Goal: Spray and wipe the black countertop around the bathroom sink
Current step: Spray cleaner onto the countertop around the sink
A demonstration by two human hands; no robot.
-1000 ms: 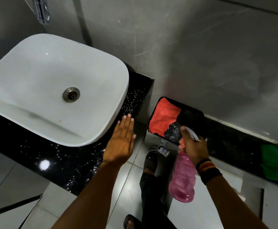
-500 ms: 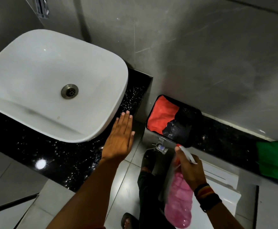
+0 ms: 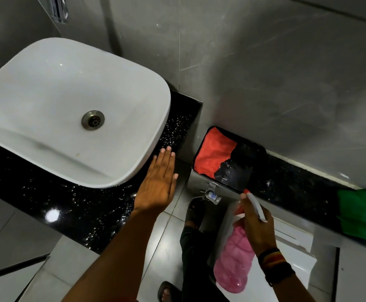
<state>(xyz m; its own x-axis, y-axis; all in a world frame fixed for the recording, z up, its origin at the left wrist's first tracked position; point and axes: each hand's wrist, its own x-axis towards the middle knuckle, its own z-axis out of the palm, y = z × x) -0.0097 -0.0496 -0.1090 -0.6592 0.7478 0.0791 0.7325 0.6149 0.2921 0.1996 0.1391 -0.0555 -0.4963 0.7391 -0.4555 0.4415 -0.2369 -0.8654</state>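
A white vessel sink (image 3: 53, 101) sits on the black speckled countertop (image 3: 73, 205), which is dotted with droplets. My left hand (image 3: 158, 182) is flat and empty, fingers together, over the counter's right end beside the sink rim. My right hand (image 3: 254, 223) grips the neck of a pink spray bottle (image 3: 234, 264) with a white trigger head, held low over the floor to the right of the counter. A red cloth (image 3: 212, 153) lies in a bin (image 3: 197, 177) on the floor against the wall.
A black plastic liner (image 3: 236, 168) fills the bin's right side. A low black ledge (image 3: 304, 188) runs along the grey wall, with a green cloth (image 3: 363, 216) on it at far right. A chrome tap (image 3: 59, 9) is at the top left. My leg and sandal (image 3: 166, 290) stand on grey floor tiles.
My right hand has pulled the pink spray bottle down and back from the bin toward me. My left hand stays over the counter's right end.
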